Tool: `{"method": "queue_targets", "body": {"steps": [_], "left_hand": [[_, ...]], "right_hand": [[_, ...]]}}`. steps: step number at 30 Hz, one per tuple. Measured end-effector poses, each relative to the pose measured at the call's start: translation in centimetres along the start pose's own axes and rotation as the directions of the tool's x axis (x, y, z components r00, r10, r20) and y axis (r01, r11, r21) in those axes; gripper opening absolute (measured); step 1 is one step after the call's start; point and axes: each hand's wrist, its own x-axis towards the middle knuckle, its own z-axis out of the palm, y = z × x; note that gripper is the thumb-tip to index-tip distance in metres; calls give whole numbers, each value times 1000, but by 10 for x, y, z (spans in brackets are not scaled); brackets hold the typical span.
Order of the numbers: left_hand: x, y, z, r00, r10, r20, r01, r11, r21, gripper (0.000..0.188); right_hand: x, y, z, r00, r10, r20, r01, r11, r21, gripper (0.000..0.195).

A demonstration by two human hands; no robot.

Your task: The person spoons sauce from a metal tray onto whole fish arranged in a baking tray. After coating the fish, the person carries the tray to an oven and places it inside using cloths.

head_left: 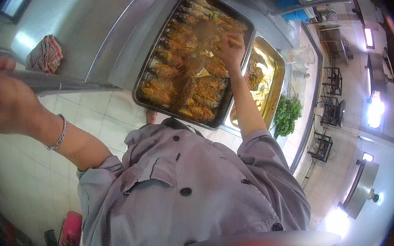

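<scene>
A large dark baking tray (137, 84) filled with browned, sauce-covered pieces, seemingly fish, lies on the steel counter before me. Over its right side is my right hand (233, 47), fingers curled; a blurred, dark round shape shows beside it, and whether the hand holds a utensil is unclear. To the right, partly behind my forearm, a brighter metal tray (277, 58) contains yellowish liquid and some food. My left hand (4, 94), with a chain bracelet on its wrist, is at the far left by a steel edge. Its fingers are bent, and shadow hides what they touch.
A checked cloth (45, 54) lies on the steel surface at left. Leafy green herbs (287, 115) and a clear plastic jug (300, 56) are right of the trays. Blue containers (292, 7) stand on a shelf at top right. Burner stands (333, 111) line the far right.
</scene>
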Motion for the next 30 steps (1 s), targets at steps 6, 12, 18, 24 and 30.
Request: {"method": "queue_targets", "body": {"steps": [6,12,18,24,30], "left_hand": [[6,1,-3,996,-39,78,47,994,-97,33],[-2,19,3,991,-136,-21,136,990,27,22],[-6,11,7,979,-189,-76,174,970,-168,23],[-1,4,-1,995,-99,-15,98,991,-88,28],[-5,17,7,986,-155,-68,156,988,8,32]], "right_hand": [[-12,-16,19,966,-240,96,234,970,72,12],[-13,2,5,927,-219,304,190,974,124,11],[-4,30,-40,961,-23,274,-18,989,146,11],[14,-28,3,940,-175,295,147,983,115,12],[27,32,-30,927,-123,355,131,991,1,11]]}}
